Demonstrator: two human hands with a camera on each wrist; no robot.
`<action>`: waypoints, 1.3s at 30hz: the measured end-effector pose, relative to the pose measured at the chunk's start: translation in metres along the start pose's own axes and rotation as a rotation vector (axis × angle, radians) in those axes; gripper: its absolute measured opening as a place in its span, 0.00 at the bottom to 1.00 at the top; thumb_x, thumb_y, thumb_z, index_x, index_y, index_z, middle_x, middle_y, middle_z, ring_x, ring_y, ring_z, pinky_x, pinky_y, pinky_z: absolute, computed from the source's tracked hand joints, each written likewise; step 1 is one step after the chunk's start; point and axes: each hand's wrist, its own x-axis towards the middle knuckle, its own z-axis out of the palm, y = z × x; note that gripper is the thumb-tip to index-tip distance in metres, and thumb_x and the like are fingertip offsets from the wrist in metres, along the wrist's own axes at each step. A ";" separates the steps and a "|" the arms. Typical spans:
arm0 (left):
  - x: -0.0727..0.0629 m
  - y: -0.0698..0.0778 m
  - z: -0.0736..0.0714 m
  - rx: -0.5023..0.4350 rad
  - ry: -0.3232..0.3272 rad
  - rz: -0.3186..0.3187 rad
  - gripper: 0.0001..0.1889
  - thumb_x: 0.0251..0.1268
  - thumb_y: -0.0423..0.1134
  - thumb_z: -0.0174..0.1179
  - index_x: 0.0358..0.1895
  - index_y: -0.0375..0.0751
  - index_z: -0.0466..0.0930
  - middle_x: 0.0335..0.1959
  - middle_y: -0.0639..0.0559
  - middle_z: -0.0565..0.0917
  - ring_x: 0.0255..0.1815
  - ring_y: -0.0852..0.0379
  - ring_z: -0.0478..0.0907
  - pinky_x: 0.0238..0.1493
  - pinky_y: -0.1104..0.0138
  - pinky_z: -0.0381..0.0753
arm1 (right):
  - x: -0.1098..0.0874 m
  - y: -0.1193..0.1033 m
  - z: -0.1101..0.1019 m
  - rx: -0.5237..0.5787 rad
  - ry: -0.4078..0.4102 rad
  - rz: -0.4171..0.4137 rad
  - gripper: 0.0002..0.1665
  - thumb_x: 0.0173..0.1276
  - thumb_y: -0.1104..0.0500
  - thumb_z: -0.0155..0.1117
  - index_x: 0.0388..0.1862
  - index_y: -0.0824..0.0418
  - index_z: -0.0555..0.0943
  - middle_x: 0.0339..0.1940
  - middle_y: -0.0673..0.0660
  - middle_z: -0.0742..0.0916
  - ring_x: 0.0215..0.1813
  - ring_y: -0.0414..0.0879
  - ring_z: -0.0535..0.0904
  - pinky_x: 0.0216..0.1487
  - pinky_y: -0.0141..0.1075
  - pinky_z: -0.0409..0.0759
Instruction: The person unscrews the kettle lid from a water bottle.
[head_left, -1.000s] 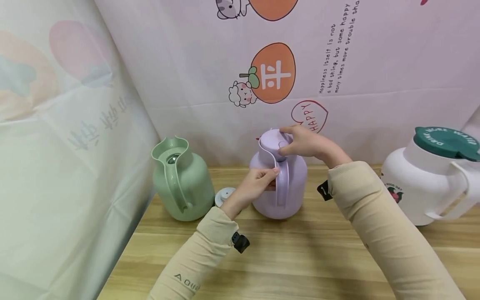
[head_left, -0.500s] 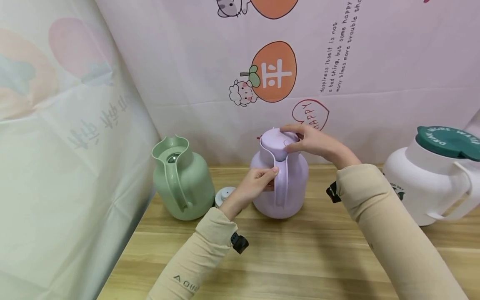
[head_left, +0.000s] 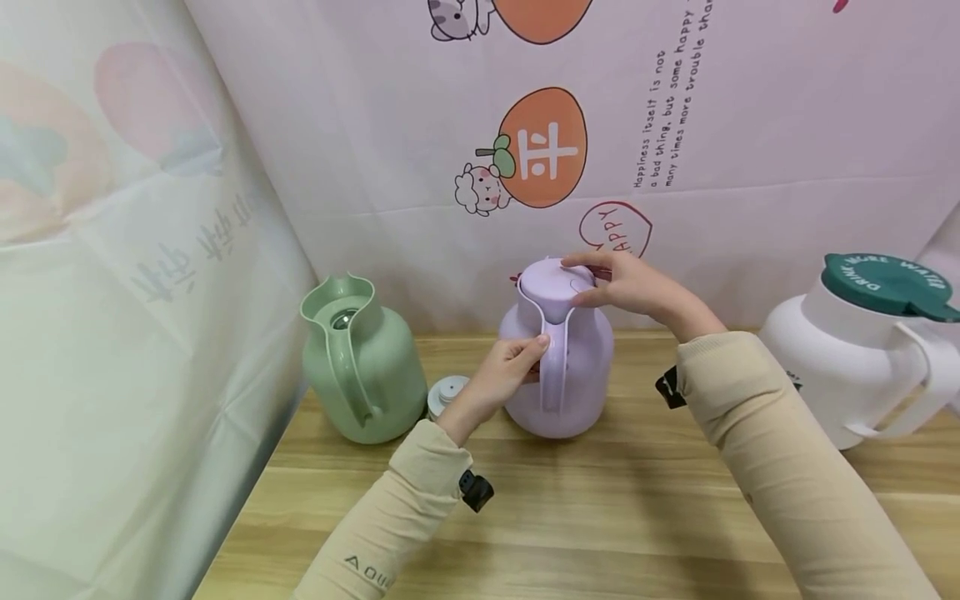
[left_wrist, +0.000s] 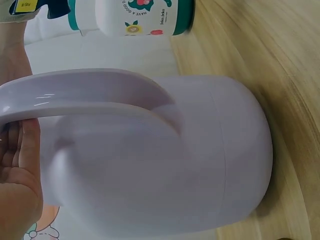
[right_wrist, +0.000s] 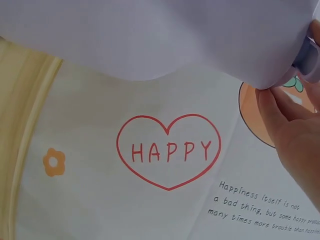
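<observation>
A lilac thermos jug [head_left: 588, 375] stands upright on the wooden table, handle facing me. My left hand [head_left: 497, 377] grips its handle [head_left: 553, 379], thumb on top; in the left wrist view the fingers pass under the handle [left_wrist: 95, 90]. On the jug's mouth sits a round lilac lid [head_left: 547, 279]. From the right, my right hand [head_left: 637, 287] grips this lid between thumb and fingers. The lid's tab lines up with the top of the handle. In the right wrist view that hand [right_wrist: 297, 135] is partly cut off at the edge, fingers at the jug's rim.
A green jug [head_left: 378, 367] without a lid stands to the left. Beside it a pale round stopper [head_left: 448, 392] lies partly behind my left wrist. At right is a white jug [head_left: 832, 358] with a dark green lid [head_left: 885, 283]. Printed cloth [head_left: 390, 150] hangs close behind.
The lid has turned, bringing its tab round to the handle. My right hand has shifted slightly right with it. My left hand has stayed on the handle.
</observation>
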 end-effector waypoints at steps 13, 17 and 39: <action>-0.001 0.002 -0.003 -0.016 -0.028 -0.049 0.18 0.76 0.41 0.45 0.37 0.27 0.77 0.40 0.41 0.82 0.45 0.59 0.80 0.56 0.61 0.81 | 0.004 -0.025 0.015 -0.278 0.186 0.095 0.43 0.66 0.34 0.54 0.65 0.67 0.70 0.65 0.73 0.72 0.67 0.66 0.65 0.66 0.61 0.66; -0.002 0.002 -0.004 -0.011 -0.024 -0.071 0.16 0.75 0.42 0.47 0.26 0.41 0.68 0.33 0.53 0.76 0.43 0.62 0.78 0.56 0.60 0.81 | 0.004 -0.035 0.026 -0.438 0.208 0.124 0.48 0.60 0.29 0.58 0.62 0.67 0.72 0.63 0.74 0.72 0.67 0.67 0.63 0.65 0.61 0.65; 0.000 0.003 -0.005 0.005 -0.060 -0.087 0.22 0.76 0.43 0.45 0.51 0.23 0.75 0.51 0.34 0.80 0.50 0.54 0.80 0.57 0.61 0.81 | 0.008 -0.032 0.013 -0.395 0.032 0.016 0.38 0.64 0.50 0.65 0.66 0.72 0.68 0.66 0.72 0.74 0.69 0.66 0.65 0.69 0.57 0.64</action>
